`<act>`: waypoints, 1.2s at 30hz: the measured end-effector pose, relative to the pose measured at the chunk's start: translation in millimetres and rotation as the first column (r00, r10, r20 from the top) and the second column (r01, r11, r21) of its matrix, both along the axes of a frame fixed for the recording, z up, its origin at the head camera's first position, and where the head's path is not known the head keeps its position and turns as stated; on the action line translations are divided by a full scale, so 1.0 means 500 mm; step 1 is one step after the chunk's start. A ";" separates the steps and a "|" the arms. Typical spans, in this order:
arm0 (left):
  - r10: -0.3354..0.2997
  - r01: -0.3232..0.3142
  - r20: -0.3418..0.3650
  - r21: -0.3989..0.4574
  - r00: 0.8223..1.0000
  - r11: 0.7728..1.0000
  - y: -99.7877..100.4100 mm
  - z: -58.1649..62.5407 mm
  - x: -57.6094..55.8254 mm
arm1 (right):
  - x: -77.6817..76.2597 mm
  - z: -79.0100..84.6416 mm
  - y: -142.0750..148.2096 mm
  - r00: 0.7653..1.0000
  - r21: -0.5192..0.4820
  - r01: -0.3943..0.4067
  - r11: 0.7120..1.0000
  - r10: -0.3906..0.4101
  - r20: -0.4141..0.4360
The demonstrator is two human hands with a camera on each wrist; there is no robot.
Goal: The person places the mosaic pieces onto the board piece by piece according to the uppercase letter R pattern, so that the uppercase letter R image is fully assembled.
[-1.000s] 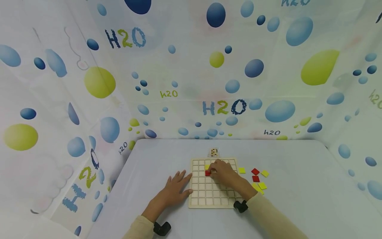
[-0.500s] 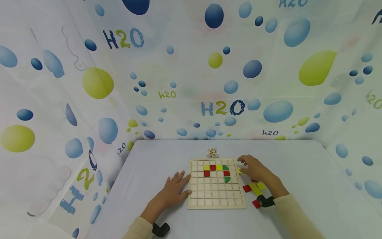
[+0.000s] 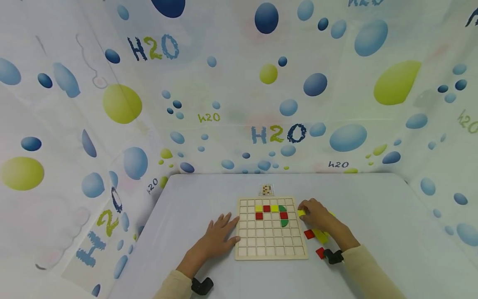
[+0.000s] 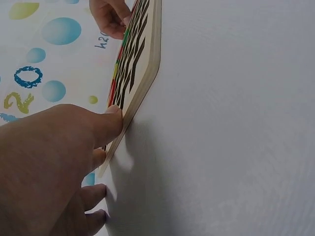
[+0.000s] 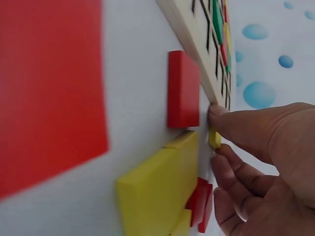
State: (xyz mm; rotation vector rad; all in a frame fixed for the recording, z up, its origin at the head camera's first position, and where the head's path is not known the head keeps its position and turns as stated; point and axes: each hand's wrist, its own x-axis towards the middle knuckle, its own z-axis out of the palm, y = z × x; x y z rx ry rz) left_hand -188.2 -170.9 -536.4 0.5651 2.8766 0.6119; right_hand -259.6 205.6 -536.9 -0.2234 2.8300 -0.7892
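Note:
A square wooden grid board (image 3: 269,245) lies on the white table. Set in its cells are yellow tiles (image 3: 274,208), red tiles (image 3: 259,216) and green rounded tiles (image 3: 284,223). My left hand (image 3: 219,236) is spread flat at the board's left edge, its thumb and fingertips touching the rim. Just off the board's right side, my right hand (image 3: 317,215) has thumb and fingers about a yellow square tile (image 3: 301,213). In the right wrist view this yellow tile (image 5: 214,138) shows between thumb and fingertips, partly hidden by them.
A small printed pattern card (image 3: 266,189) lies behind the board. Right of the board are loose red tiles (image 3: 309,234) and yellow tiles (image 3: 321,236), some partly under the right hand. Another red tile (image 3: 320,253) lies by the wrist camera (image 3: 333,256).
My right hand has left the red tile on the board and moved right. Over the last half second it has closed on the yellow tile beside the board. The left hand stays put.

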 end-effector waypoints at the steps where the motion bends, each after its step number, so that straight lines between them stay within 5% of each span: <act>1: 0.001 -0.001 -0.001 0.000 1.000 1.000 0.000 -0.001 0.000 | 0.000 -0.002 0.000 1.000 -0.004 -0.003 1.000 0.003 -0.003; 15: 0.001 -0.001 0.002 -0.002 1.000 1.000 -0.004 -0.003 -0.002 | -0.014 0.014 -0.011 0.997 -0.079 -0.003 0.997 -0.003 -0.074; 26: -0.006 0.006 0.004 0.001 1.000 1.000 -0.003 -0.002 -0.003 | 0.014 0.016 -0.146 0.979 -0.182 -0.184 0.966 0.163 -0.123; 36: -0.002 0.002 0.025 0.008 1.000 1.000 -0.005 0.006 0.000 | 0.040 0.007 -0.225 0.927 -0.082 -0.329 0.941 0.305 -0.216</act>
